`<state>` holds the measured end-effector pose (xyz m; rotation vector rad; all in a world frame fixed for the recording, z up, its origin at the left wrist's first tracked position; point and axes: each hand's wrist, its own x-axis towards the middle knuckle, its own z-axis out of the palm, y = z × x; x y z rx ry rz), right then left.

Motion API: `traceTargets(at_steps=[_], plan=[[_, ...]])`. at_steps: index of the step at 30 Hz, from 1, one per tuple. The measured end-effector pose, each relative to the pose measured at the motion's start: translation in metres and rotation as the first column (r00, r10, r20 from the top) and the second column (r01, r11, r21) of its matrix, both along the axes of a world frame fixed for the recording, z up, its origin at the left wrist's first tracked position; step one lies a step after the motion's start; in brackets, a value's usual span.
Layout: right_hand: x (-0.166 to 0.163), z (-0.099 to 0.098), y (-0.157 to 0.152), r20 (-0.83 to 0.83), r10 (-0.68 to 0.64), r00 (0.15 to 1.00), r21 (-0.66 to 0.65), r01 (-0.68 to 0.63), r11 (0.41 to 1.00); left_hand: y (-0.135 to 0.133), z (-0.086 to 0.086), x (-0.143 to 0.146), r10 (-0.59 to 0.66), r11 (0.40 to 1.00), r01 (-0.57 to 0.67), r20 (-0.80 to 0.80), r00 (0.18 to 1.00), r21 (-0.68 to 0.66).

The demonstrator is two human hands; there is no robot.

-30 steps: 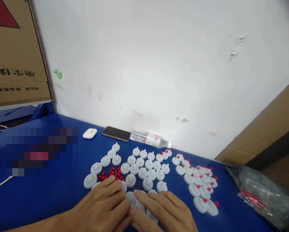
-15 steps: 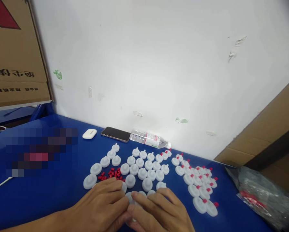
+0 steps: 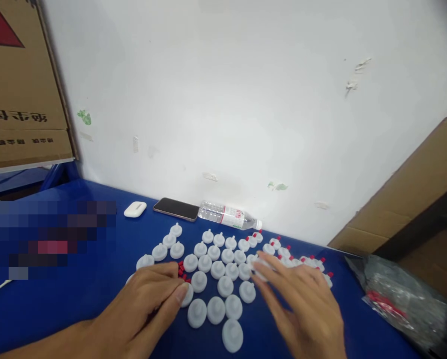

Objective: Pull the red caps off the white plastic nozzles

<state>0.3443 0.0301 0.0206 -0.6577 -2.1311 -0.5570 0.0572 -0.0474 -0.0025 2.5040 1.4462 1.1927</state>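
Note:
Between the thumb and fingertips of my right hand [image 3: 298, 299] is a white round plastic lid [image 3: 260, 271], partly covered by the fingers. My left hand [image 3: 144, 301] lies over the small red caps [image 3: 181, 269], its thumb and fingers bent together; whatever may be between them is hidden. Several white lids with short spouts [image 3: 216, 309] lie spread on the blue table [image 3: 96, 294] between both hands. Behind my right hand, more lids carry red caps [image 3: 289, 249] on their spouts; the hand hides part of this group.
Along the white wall lie a white earphone case [image 3: 135, 209], a phone [image 3: 176, 209] and a plastic bottle [image 3: 229, 216] on its side. A clear bag with red pieces [image 3: 403, 299] is at the right edge. Cardboard boxes [image 3: 21, 75] stand at both sides.
My hands were together at the front around a white lid. Now they are apart: the right has moved right and away from me with a lid, the left to the red caps.

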Motion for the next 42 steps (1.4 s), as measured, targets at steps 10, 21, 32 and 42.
traceTargets(at_steps=[10, 21, 32, 42], plan=[[0.015, -0.018, 0.021, -0.05, -0.312, 0.949, -0.226, 0.294, 0.929, 0.038, 0.02, -0.013, 0.138, 0.985, -0.164, -0.332, 0.933, -0.053], [0.019, -0.04, 0.027, 0.055, -0.312, 0.948, -0.437, 0.304, 0.846, 0.038, 0.014, -0.014, 0.115, 0.992, -0.125, -0.428, 0.897, 0.005], [0.024, -0.045, 0.031, 0.097, -0.47, 0.877, -0.189, 0.48, 0.857, 0.032, 0.02, -0.012, 0.063, 0.998, -0.054, -0.328, 0.942, 0.037], [0.028, -0.072, 0.034, 0.208, -0.441, 0.873, -0.147, 0.473, 0.869, 0.029, 0.021, -0.01, 0.011, 1.0, -0.002, -0.28, 0.96, 0.031]])
